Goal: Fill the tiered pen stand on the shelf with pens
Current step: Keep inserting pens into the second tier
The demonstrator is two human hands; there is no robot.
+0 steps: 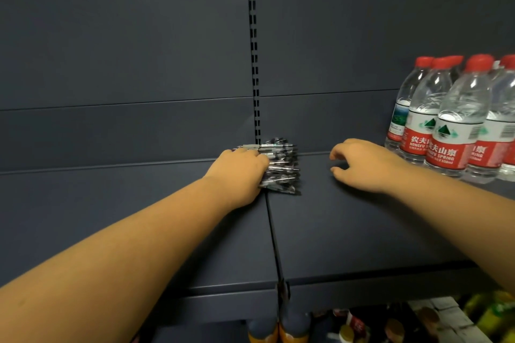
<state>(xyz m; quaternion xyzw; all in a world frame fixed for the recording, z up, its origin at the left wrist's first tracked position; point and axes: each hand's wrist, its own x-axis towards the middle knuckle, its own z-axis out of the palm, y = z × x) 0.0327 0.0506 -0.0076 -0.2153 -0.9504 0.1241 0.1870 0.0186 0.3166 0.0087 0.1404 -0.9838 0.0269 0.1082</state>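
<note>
Your left hand (239, 172) grips a bundle of pens (281, 166) lying at the far middle of the dark shelf (362, 231), against the back panel. Your right hand (362, 164) hovers nearby, fingers loosely curled, holding nothing. At far right stand water bottles (457, 120) with red caps; their red labels read "NONGFU SPRING".

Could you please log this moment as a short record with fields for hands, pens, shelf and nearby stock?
left hand: rests on the pens, fingers curled over the pile
right hand: above the shelf, fingers loosely curled, holding nothing
pens: stacked at the back of the shelf, tips pointing right
shelf: dark grey
pen stand: cannot be made out
water bottles: red caps, upright at the right end of the shelf
</note>
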